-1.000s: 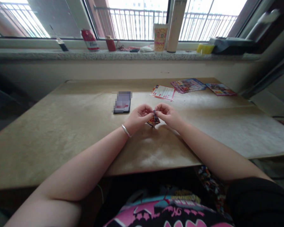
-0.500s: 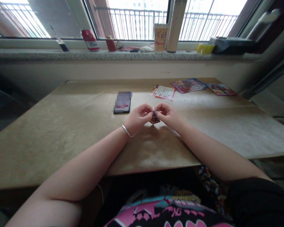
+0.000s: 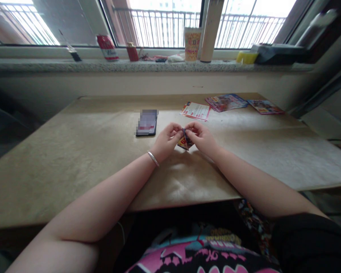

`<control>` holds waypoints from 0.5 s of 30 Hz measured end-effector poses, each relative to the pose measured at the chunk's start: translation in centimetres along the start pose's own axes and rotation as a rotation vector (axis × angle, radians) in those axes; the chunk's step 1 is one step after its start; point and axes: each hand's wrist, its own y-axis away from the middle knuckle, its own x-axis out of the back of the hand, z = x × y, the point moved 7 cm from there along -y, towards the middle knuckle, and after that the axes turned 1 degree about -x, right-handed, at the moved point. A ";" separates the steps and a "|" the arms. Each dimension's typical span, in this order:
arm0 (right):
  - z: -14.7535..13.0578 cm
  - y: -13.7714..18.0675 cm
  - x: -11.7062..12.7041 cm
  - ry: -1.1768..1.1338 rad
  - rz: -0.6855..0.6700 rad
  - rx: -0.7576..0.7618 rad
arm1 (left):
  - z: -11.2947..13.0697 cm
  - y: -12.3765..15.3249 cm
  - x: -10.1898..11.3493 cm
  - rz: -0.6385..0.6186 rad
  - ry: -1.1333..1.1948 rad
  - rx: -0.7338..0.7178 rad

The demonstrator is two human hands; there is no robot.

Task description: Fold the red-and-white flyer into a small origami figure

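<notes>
Between my hands is a small piece of folded printed paper (image 3: 184, 143), coloured red, yellow and dark, held a little above the table (image 3: 102, 151). My left hand (image 3: 168, 139), with a silver bangle at the wrist, pinches the paper's left side. From the other side my right hand (image 3: 201, 138) is closed on its right part. Thumbs and fingertips of both hands almost meet at the top of the paper, and its lower corner points down towards me. The fingers hide part of it.
Left of my hands lies a phone (image 3: 146, 122). Beyond them are a white-and-red printed sheet (image 3: 197, 110), colourful printed sheets (image 3: 226, 102) and another leaflet (image 3: 265, 107). On the windowsill (image 3: 88, 67) stand a red can (image 3: 107, 48), a paper cup (image 3: 192, 44) and a yellow sponge-like block (image 3: 246, 57).
The folded paper has turned and opened out, so more of its red and yellow face shows. My hands have shifted only slightly.
</notes>
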 end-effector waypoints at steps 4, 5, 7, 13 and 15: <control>0.7 -0.1 -0.4 -0.020 -0.096 -0.010 | -0.7 -0.1 0.3 0.021 0.048 0.092; 0.8 -0.1 -0.5 -0.028 -0.113 -0.020 | -0.8 -0.1 0.4 0.028 0.059 0.111; 1.0 -0.1 -0.6 -0.031 -0.132 -0.035 | -1.2 -0.1 0.6 0.039 0.078 0.153; 1.5 -0.2 -0.6 0.042 -0.115 -0.060 | -2.5 -0.1 0.6 0.023 0.138 0.253; 1.6 -0.2 -0.4 0.048 -0.098 -0.066 | -2.6 -0.1 0.4 -0.001 0.165 0.269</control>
